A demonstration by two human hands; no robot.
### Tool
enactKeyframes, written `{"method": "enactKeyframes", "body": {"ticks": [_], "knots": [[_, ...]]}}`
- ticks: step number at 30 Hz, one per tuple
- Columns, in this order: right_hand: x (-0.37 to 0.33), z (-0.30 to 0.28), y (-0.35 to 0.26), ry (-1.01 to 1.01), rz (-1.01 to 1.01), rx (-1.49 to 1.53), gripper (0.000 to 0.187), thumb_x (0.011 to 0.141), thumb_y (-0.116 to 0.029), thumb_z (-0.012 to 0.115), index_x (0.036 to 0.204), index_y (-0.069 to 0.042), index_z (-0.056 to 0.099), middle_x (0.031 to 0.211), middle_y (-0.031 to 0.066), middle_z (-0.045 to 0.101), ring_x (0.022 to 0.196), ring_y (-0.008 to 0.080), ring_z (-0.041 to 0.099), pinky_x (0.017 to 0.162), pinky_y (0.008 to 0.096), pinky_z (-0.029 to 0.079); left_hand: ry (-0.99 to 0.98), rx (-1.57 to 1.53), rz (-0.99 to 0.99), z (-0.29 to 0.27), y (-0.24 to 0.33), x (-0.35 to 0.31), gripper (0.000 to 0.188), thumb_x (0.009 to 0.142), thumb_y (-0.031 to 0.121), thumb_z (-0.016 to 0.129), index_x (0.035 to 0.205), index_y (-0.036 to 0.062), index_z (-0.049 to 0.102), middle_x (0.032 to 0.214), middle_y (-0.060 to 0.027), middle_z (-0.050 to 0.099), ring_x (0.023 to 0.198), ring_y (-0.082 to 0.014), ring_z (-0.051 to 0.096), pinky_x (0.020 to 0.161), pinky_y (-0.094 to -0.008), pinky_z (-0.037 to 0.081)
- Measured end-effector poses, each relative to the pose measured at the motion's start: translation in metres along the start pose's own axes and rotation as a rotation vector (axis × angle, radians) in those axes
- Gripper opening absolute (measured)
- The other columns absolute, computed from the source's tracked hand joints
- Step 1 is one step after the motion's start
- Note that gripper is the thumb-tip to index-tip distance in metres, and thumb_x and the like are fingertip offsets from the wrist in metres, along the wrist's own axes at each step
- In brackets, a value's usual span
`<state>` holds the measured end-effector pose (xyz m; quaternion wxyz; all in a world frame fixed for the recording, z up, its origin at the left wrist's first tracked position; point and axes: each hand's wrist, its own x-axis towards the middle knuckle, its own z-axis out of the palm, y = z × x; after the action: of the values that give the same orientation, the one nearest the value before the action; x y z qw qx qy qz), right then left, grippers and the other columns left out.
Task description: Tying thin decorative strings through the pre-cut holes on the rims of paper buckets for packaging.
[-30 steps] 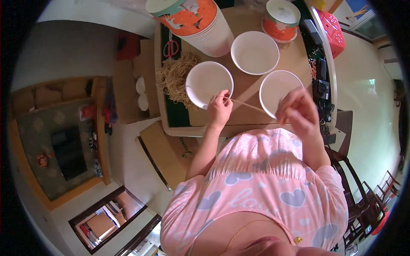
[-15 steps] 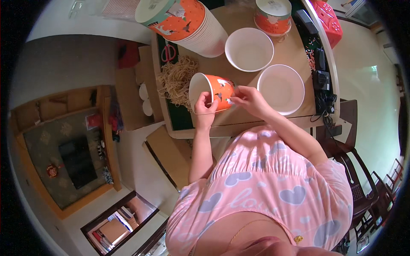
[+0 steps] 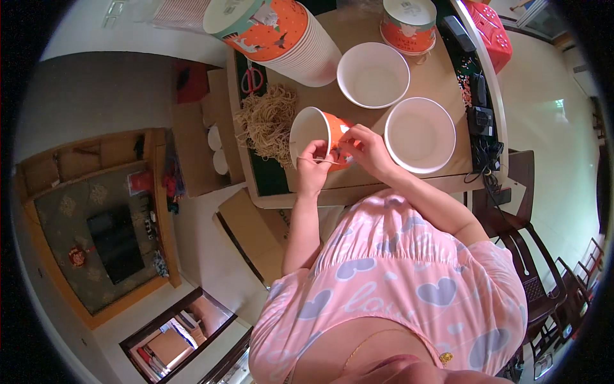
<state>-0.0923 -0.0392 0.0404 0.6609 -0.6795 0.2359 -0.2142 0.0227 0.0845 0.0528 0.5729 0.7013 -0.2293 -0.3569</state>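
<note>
An orange printed paper tub [image 3: 335, 125] lies tipped on its side above the table, its white mouth turned to the left. My left hand [image 3: 313, 170] is closed on its near rim, the fingers curled over the edge. A thin length of tan string [image 3: 325, 160] crosses the thumb of that hand and runs toward the tub. Against the tub's printed wall, my right hand [image 3: 369, 151] has its thumb and fingertips pinched together. Whether string is between those fingertips is too small to make out.
Left of the tub lies a heap of tan string [image 3: 267, 121], with red-handled scissors [image 3: 252, 79] behind it. A tall stack of nested tubs [image 3: 306, 51] leans at the back. Two white tubs [image 3: 420, 136] stand open-side up at right. Black adapters and cables [image 3: 481, 120] line the right edge.
The tub has shifted slightly right, along with my left hand. My right hand has moved left and up, so its fingertips now overlap the printed wall. The string looks drawn closer to the left thumb.
</note>
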Motion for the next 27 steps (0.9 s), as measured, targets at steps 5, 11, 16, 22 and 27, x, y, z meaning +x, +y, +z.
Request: {"method": "enactKeyframes", "body": {"ticks": [5, 11, 16, 22, 27], "knots": [[0.002, -0.009, -0.010, -0.019, -0.056, -0.080, 0.010, 0.078, -0.004, 0.066, 0.086, -0.003, 0.062, 0.086, 0.0118, 0.057, 0.075, 0.0270, 0.060, 0.066, 0.0351, 0.049, 0.042, 0.071, -0.004, 0.015, 0.007, -0.002, 0.017, 0.077, -0.006, 0.061, 0.093, 0.0010, 0.061, 0.083, -0.0011, 0.064, 0.074, -0.0072, 0.058, 0.069, -0.0229, 0.047], [0.000, -0.017, -0.011, -0.085, -0.093, -0.143, 0.011, 0.077, -0.006, 0.065, 0.087, -0.003, 0.061, 0.083, 0.0132, 0.058, 0.077, 0.0311, 0.061, 0.068, 0.0382, 0.050, 0.016, 0.118, -0.017, 0.017, 0.007, -0.003, 0.014, 0.078, -0.002, 0.064, 0.092, 0.0012, 0.060, 0.083, -0.0018, 0.064, 0.073, -0.0080, 0.059, 0.069, -0.0238, 0.048], [0.000, -0.022, -0.007, -0.167, -0.119, -0.181, 0.012, 0.077, -0.005, 0.064, 0.088, -0.002, 0.060, 0.084, 0.0140, 0.059, 0.077, 0.0314, 0.061, 0.068, 0.0380, 0.050, 0.030, 0.214, 0.031, 0.016, 0.010, -0.003, 0.015, 0.079, 0.000, 0.065, 0.093, 0.0023, 0.060, 0.082, -0.0020, 0.065, 0.072, -0.0077, 0.058, 0.068, -0.0238, 0.048], [0.007, -0.023, -0.010, -0.095, -0.148, -0.087, 0.011, 0.078, -0.006, 0.064, 0.086, -0.001, 0.060, 0.082, 0.0152, 0.060, 0.075, 0.0311, 0.062, 0.066, 0.0379, 0.050, -0.010, 0.182, 0.037, 0.019, 0.012, -0.003, 0.015, 0.079, 0.001, 0.066, 0.092, 0.0025, 0.059, 0.081, -0.0014, 0.064, 0.072, -0.0077, 0.058, 0.066, -0.0241, 0.048], [0.005, -0.025, -0.007, -0.155, -0.086, -0.189, 0.010, 0.081, -0.005, 0.063, 0.089, 0.000, 0.062, 0.083, 0.0127, 0.059, 0.072, 0.0247, 0.062, 0.064, 0.0333, 0.051, -0.019, 0.229, 0.006, 0.017, 0.013, -0.002, 0.020, 0.077, -0.006, 0.061, 0.095, 0.0017, 0.059, 0.087, -0.0019, 0.064, 0.079, -0.0081, 0.058, 0.072, -0.0228, 0.047]]}}
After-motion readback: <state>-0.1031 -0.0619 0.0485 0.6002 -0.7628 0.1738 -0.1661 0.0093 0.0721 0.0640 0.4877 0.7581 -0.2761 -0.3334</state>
